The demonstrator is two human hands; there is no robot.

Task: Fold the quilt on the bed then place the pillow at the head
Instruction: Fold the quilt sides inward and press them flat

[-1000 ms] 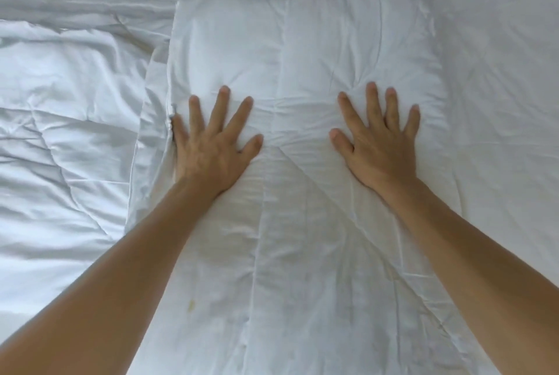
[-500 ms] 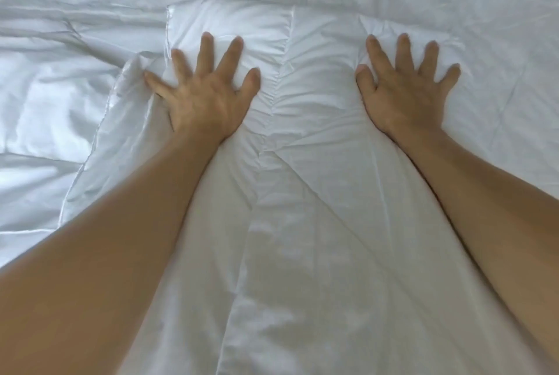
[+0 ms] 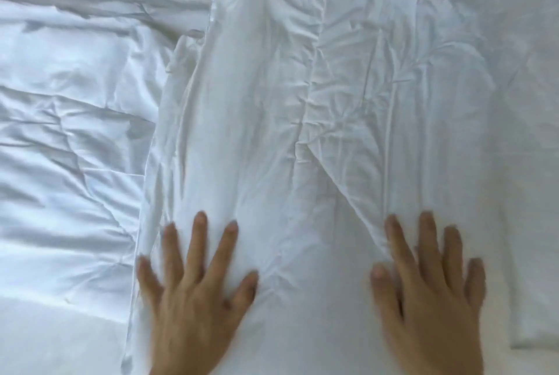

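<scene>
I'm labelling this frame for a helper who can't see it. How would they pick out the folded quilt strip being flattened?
On the white bed, find the two spread hands at the bottom edge; both lie flat on the folded quilt strip, which runs from them toward the top. Unlike the bedding on its left, it is a raised long band with layered edges.

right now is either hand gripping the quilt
No, the left hand and right hand both lie flat with fingers spread on the folded quilt.
</scene>
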